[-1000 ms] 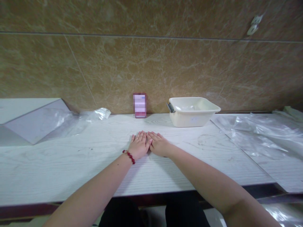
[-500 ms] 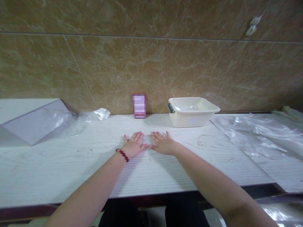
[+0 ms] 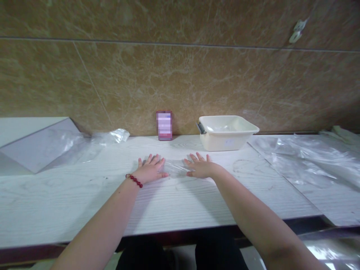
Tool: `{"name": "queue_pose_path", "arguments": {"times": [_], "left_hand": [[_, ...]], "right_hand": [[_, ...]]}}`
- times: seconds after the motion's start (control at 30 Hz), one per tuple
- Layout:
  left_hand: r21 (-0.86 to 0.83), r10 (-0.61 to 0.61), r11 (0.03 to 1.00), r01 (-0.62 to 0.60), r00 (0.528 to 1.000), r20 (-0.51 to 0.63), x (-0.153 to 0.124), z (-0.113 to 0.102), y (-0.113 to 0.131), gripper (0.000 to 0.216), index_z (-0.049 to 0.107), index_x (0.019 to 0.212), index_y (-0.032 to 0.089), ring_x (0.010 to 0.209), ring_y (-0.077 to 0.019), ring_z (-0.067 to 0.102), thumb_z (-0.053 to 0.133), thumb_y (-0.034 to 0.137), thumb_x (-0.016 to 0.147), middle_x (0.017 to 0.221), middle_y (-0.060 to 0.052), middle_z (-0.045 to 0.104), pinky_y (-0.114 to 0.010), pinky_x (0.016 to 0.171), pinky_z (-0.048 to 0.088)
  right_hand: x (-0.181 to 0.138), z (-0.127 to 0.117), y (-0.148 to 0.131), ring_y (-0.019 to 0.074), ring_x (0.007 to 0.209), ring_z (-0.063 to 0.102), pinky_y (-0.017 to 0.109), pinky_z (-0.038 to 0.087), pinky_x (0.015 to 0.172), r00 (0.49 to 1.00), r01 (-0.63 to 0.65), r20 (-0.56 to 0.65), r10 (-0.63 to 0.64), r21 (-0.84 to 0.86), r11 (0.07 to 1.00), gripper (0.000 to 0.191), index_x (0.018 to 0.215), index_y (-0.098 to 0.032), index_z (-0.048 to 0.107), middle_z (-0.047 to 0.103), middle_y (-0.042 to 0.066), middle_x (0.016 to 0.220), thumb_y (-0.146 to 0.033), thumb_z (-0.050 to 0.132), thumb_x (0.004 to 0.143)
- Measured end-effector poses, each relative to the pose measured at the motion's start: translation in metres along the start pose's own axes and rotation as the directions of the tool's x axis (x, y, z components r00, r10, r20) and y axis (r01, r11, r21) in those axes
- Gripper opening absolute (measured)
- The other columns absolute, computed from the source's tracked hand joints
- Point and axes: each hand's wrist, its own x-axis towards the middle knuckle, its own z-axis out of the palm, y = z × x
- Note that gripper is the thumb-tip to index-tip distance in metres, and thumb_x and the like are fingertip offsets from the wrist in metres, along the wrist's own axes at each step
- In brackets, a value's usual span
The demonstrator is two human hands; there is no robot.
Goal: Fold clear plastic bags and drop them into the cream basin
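Note:
A thin piece of clear plastic (image 3: pixel 176 167) lies on the white wood-grain table (image 3: pixel 180 210), with shiny creases showing between my hands. My left hand (image 3: pixel 150 169), with a red bead bracelet (image 3: pixel 135 180) at the wrist, is palm down at its left side, fingers spread. On the other side my right hand (image 3: pixel 200 167) lies palm down too, its fingers apart. Both hands seem to press flat on the plastic; its outer edges are hidden or too faint to make out.
Behind my hands, a phone-like object (image 3: pixel 164 126) with a blurred-out face leans on the brown marble wall (image 3: pixel 157 82). A cream plastic bin (image 3: pixel 222 141) stands right of it. Clear plastic bags (image 3: pixel 306 161) lie at right; more plastic (image 3: pixel 98 144) lies left beside a white box (image 3: pixel 36 146).
My hands have slid apart, the left one leftward and the right one rightward. Creased clear plastic now shows between them. The view has shifted slightly.

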Motion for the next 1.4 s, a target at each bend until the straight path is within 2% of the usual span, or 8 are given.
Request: {"name": "queue_pose_path", "arguments": {"times": [0.27, 0.43, 0.53, 0.63, 0.73, 0.93, 1.17, 1.4], "left_hand": [[-0.007, 0.019, 1.0, -0.02, 1.0, -0.022, 0.002, 0.0, -0.009, 0.073, 0.022, 0.127, 0.03, 0.123, -0.033, 0.002, 0.031, 0.067, 0.066, 0.137, -0.008, 0.01, -0.061, 0.087, 0.002], [-0.059, 0.002, 0.998, -0.013, 0.982, -0.19, 0.01, 0.001, -0.009, 0.047, 0.044, 0.115, 0.03, 0.12, -0.0263, 0.021, 0.026, 0.052, 0.078, 0.131, -0.006, 0.03, -0.056, 0.091, 0.011], [-0.115, 0.001, 0.992, -0.04, 0.947, -0.321, 0.02, 0.005, -0.011, 0.041, 0.05, 0.111, 0.024, 0.112, -0.0194, 0.036, 0.031, 0.042, 0.079, 0.12, -0.007, 0.044, -0.039, 0.094, 0.023], [-0.165, -0.001, 0.984, -0.066, 0.926, -0.377, 0.028, 0.01, -0.014, 0.036, 0.056, 0.103, 0.022, 0.107, -0.0173, 0.04, 0.038, 0.038, 0.077, 0.111, -0.006, 0.052, -0.031, 0.092, 0.028], [-0.222, 0.005, 0.97, -0.101, 0.918, -0.396, 0.033, 0.014, -0.017, 0.031, 0.061, 0.095, 0.022, 0.105, -0.019, 0.042, 0.044, 0.036, 0.073, 0.102, -0.005, 0.056, -0.032, 0.091, 0.03], [-0.264, 0.021, 0.952, -0.152, 0.897, -0.441, 0.034, 0.015, -0.017, 0.025, 0.063, 0.082, 0.019, 0.096, -0.0199, 0.047, 0.048, 0.035, 0.069, 0.097, -0.006, 0.056, -0.033, 0.087, 0.033], [-0.273, 0.068, 0.938, -0.215, 0.885, -0.462, 0.032, 0.014, -0.014, 0.021, 0.062, 0.078, 0.019, 0.091, -0.019, 0.05, 0.05, 0.032, 0.067, 0.092, -0.006, 0.056, -0.033, 0.086, 0.034], [-0.284, 0.178, 0.906, -0.315, 0.89, -0.419, 0.027, 0.014, -0.01, 0.018, 0.061, 0.074, 0.019, 0.102, -0.0206, 0.043, 0.053, 0.032, 0.066, 0.102, -0.007, 0.051, -0.035, 0.089, 0.03]], "right_hand": [[0.0, 0.001, 0.012, 0.0356, 0.121, -0.007, 0.065, 0.0, 0.083, 0.999, -0.033, 0.003, 0.033, -0.031, 0.999, 0.077, 0.129, -0.033, 0.013, 0.001, 0.005, 0.138, -0.065, 0.039, 0.064], [0.0, -0.001, 0.011, 0.0343, 0.121, 0.009, 0.061, 0.01, 0.087, 0.989, -0.016, -0.15, 0.011, -0.029, 0.999, 0.07, 0.125, -0.028, 0.029, 0.016, 0.007, 0.136, -0.062, 0.04, 0.065], [0.008, 0.002, 0.006, 0.0253, 0.114, 0.032, 0.047, 0.023, 0.091, 0.928, -0.014, -0.371, 0.028, 0.04, 0.999, 0.047, 0.117, -0.023, 0.043, 0.038, 0.009, 0.124, -0.048, 0.031, 0.079], [0.021, 0.009, 0.0, 0.0175, 0.101, 0.044, 0.031, 0.029, 0.089, 0.861, 0.079, -0.508, -0.032, 0.071, 0.994, 0.037, 0.107, -0.018, 0.053, 0.053, 0.009, 0.108, -0.037, 0.033, 0.082], [0.03, 0.015, -0.005, 0.0165, 0.095, 0.047, 0.028, 0.03, 0.085, 0.819, 0.178, -0.562, -0.119, 0.052, 0.983, 0.032, 0.099, -0.016, 0.058, 0.057, 0.009, 0.099, -0.035, 0.042, 0.078], [0.037, 0.019, -0.009, 0.0158, 0.09, 0.048, 0.027, 0.03, 0.083, 0.77, 0.245, -0.619, -0.152, 0.067, 0.967, 0.029, 0.092, -0.016, 0.06, 0.058, 0.008, 0.091, -0.036, 0.048, 0.075], [0.035, 0.017, -0.019, 0.0163, 0.088, 0.046, 0.028, 0.031, 0.077, 0.828, 0.183, -0.552, -0.099, 0.1, 0.978, 0.024, 0.089, -0.02, 0.06, 0.057, 0.007, 0.089, -0.034, 0.044, 0.077], [0.027, 0.013, -0.022, 0.0188, 0.088, 0.044, 0.029, 0.031, 0.07, 0.862, 0.14, -0.504, -0.052, 0.139, 0.98, 0.025, 0.09, -0.024, 0.06, 0.055, 0.005, 0.092, -0.038, 0.047, 0.074]]}}
